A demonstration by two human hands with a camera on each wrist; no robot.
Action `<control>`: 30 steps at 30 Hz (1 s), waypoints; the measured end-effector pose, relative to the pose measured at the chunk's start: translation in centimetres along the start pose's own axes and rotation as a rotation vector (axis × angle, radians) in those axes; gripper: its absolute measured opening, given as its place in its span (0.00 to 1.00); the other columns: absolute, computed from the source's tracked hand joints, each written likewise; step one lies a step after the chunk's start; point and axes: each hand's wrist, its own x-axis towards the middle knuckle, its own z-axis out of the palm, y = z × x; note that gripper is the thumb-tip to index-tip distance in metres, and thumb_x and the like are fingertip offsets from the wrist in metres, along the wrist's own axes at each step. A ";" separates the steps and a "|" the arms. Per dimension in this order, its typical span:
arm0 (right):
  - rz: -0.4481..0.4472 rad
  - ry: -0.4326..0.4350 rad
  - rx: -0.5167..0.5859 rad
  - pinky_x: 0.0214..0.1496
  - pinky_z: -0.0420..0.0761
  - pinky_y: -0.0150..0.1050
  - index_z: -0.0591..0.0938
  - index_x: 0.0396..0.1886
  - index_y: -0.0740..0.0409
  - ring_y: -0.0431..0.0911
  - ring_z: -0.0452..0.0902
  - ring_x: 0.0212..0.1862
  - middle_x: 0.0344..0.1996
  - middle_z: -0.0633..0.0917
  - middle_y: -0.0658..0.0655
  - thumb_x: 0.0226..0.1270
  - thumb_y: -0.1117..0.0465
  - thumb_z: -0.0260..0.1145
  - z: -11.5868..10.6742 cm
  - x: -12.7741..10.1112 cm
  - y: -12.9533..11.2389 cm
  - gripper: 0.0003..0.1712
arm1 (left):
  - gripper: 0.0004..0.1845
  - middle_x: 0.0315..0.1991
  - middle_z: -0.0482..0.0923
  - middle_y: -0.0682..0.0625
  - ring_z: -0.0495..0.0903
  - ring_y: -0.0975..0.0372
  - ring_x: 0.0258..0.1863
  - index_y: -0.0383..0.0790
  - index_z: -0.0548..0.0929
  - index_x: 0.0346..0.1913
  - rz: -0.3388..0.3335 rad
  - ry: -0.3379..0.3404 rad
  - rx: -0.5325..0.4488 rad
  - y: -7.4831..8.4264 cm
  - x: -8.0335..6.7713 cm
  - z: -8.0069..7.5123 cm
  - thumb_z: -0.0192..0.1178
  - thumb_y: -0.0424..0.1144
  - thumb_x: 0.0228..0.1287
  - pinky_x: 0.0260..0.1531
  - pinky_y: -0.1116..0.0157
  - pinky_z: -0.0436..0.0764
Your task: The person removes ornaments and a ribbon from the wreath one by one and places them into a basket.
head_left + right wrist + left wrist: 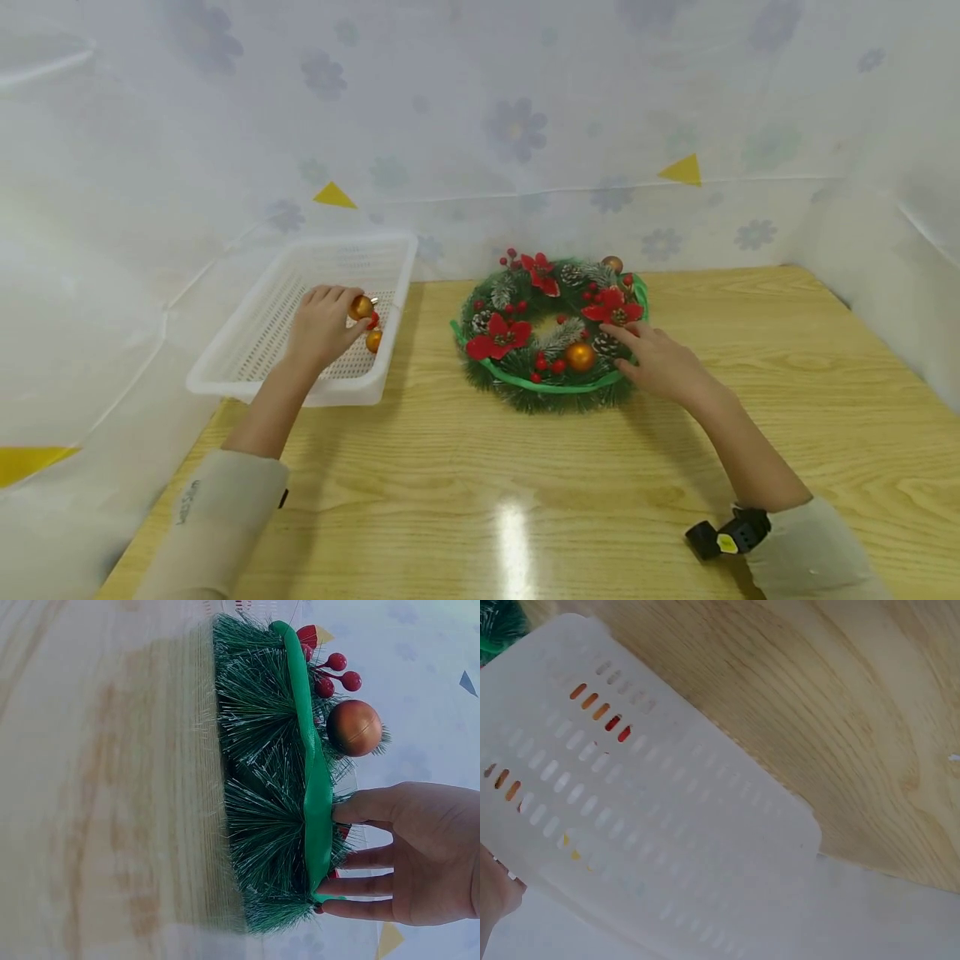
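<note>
My left hand (321, 323) is over the white basket and pinches a gold Christmas ball (361, 307) between thumb and fingers. Below it in the basket are another gold ball (373, 341) and a bit of red (373, 320). In the left wrist view the basket wall (667, 802) hides most of that hand. A green wreath (525, 402) lies on the table, dressed with red poinsettias, pine cones, berries, a green ribbon (317, 810) and a gold ball (580, 357). My right hand (662, 360) touches the wreath's right side, its fingers nearly straight.
The white slotted basket (358, 390) stands at the back left of the wooden table (450, 492). A flower-print sheet (517, 92) hangs behind and along both sides, with yellow triangles (334, 196) on it.
</note>
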 end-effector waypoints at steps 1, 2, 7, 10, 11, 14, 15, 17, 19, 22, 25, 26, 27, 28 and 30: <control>-0.001 0.001 -0.001 0.24 0.73 0.45 0.62 0.68 0.58 0.66 0.63 0.54 0.58 0.65 0.70 0.65 0.61 0.59 0.0 0.0 0.0 0.32 | 0.23 0.46 0.76 0.37 0.70 0.45 0.48 0.30 0.76 0.50 -0.008 -0.032 0.000 -0.3 0.0 0.1 0.66 0.42 0.54 0.55 0.52 0.64; -0.002 0.002 0.000 0.24 0.73 0.44 0.62 0.68 0.58 0.66 0.63 0.54 0.58 0.65 0.70 0.65 0.61 0.59 0.0 0.0 0.0 0.32 | 0.23 0.46 0.76 0.37 0.70 0.45 0.49 0.30 0.76 0.50 -0.016 -0.062 0.000 -0.5 0.0 0.3 0.66 0.41 0.55 0.56 0.51 0.64; -0.008 0.006 -0.002 0.24 0.73 0.44 0.62 0.68 0.58 0.67 0.63 0.54 0.57 0.65 0.71 0.65 0.62 0.59 0.0 0.0 0.1 0.32 | 0.23 0.48 0.76 0.37 0.71 0.44 0.49 0.31 0.76 0.51 -0.031 -0.179 -0.018 -1.6 0.0 1.0 0.65 0.40 0.55 0.54 0.50 0.66; -0.010 0.009 -0.005 0.26 0.74 0.46 0.62 0.68 0.58 0.67 0.64 0.54 0.57 0.65 0.71 0.65 0.62 0.59 0.0 0.0 0.1 0.32 | 0.22 0.47 0.77 0.37 0.73 0.44 0.47 0.31 0.76 0.50 -0.015 -0.237 -0.053 -2.1 0.0 1.5 0.66 0.38 0.54 0.51 0.49 0.68; -0.009 0.008 -0.006 0.26 0.74 0.47 0.62 0.68 0.58 0.67 0.63 0.54 0.57 0.65 0.71 0.65 0.62 0.59 0.0 0.0 0.1 0.32 | 0.22 0.46 0.78 0.37 0.73 0.44 0.46 0.31 0.77 0.50 -0.008 -0.255 -0.069 -2.3 -0.1 1.6 0.67 0.37 0.53 0.49 0.49 0.69; -0.006 0.001 -0.007 0.27 0.75 0.48 0.61 0.68 0.58 0.67 0.63 0.54 0.58 0.64 0.71 0.65 0.62 0.59 -0.1 0.0 0.0 0.32 | 0.21 0.44 0.78 0.36 0.74 0.44 0.44 0.29 0.77 0.49 0.002 -0.308 -0.114 -2.7 -0.2 2.0 0.67 0.35 0.52 0.46 0.48 0.71; -0.006 -0.002 -0.007 0.27 0.75 0.48 0.61 0.68 0.58 0.67 0.63 0.54 0.58 0.64 0.70 0.65 0.62 0.59 0.0 0.0 0.0 0.32 | 0.21 0.43 0.79 0.36 0.74 0.44 0.43 0.29 0.77 0.48 0.004 -0.324 -0.124 -2.8 -0.3 2.2 0.67 0.35 0.51 0.44 0.48 0.72; -0.005 -0.003 -0.006 0.26 0.74 0.47 0.61 0.68 0.58 0.66 0.64 0.54 0.58 0.64 0.70 0.65 0.62 0.59 0.0 0.0 0.0 0.32 | 0.21 0.41 0.79 0.37 0.75 0.45 0.41 0.29 0.78 0.48 0.000 -0.350 -0.139 -3.0 -0.3 2.4 0.67 0.35 0.52 0.42 0.49 0.73; -0.006 -0.002 -0.005 0.25 0.74 0.46 0.61 0.68 0.58 0.66 0.64 0.54 0.58 0.64 0.70 0.65 0.62 0.59 0.0 0.0 0.0 0.32 | 0.21 0.39 0.80 0.37 0.75 0.45 0.39 0.28 0.78 0.48 -0.003 -0.372 -0.145 -3.2 -0.3 2.5 0.66 0.35 0.52 0.40 0.49 0.73; -0.006 0.001 -0.004 0.24 0.73 0.44 0.62 0.68 0.58 0.66 0.64 0.54 0.58 0.64 0.70 0.65 0.62 0.59 0.0 0.0 0.0 0.32 | 0.21 0.38 0.80 0.39 0.76 0.46 0.39 0.29 0.78 0.47 -0.006 -0.395 -0.148 -3.3 -0.4 2.7 0.67 0.36 0.51 0.39 0.50 0.74; 0.003 0.001 0.000 0.22 0.71 0.41 0.62 0.68 0.57 0.65 0.64 0.53 0.58 0.64 0.69 0.66 0.62 0.59 0.1 0.0 0.1 0.32 | 0.21 0.36 0.80 0.40 0.77 0.46 0.38 0.29 0.78 0.47 0.009 -0.404 -0.142 -3.3 -0.4 2.8 0.68 0.36 0.51 0.39 0.50 0.75; 0.005 0.000 0.002 0.21 0.70 0.41 0.61 0.68 0.56 0.65 0.64 0.53 0.58 0.64 0.69 0.66 0.62 0.59 0.1 0.0 0.1 0.32 | 0.20 0.36 0.80 0.40 0.77 0.46 0.38 0.29 0.79 0.46 0.011 -0.405 -0.142 -3.3 -0.5 2.8 0.68 0.36 0.50 0.39 0.51 0.75; 0.008 -0.001 0.004 0.20 0.69 0.40 0.61 0.69 0.56 0.64 0.64 0.53 0.58 0.64 0.69 0.66 0.62 0.58 0.1 0.0 0.1 0.32 | 0.20 0.35 0.80 0.41 0.77 0.46 0.37 0.29 0.79 0.46 0.017 -0.404 -0.141 -3.4 -0.5 2.9 0.68 0.36 0.50 0.39 0.51 0.75; 0.011 -0.003 0.007 0.20 0.68 0.39 0.61 0.69 0.56 0.64 0.64 0.53 0.58 0.64 0.69 0.66 0.62 0.58 0.1 0.0 0.1 0.32 | 0.20 0.35 0.80 0.41 0.77 0.46 0.37 0.29 0.79 0.45 0.022 -0.401 -0.138 -3.4 -0.5 2.9 0.68 0.35 0.50 0.38 0.51 0.75; 0.011 -0.002 0.007 0.20 0.68 0.39 0.62 0.69 0.56 0.64 0.64 0.52 0.58 0.64 0.69 0.66 0.62 0.58 0.2 0.0 0.1 0.32 | 0.19 0.35 0.80 0.40 0.77 0.46 0.37 0.29 0.79 0.45 0.023 -0.399 -0.141 -3.4 -0.5 2.9 0.68 0.35 0.50 0.38 0.51 0.75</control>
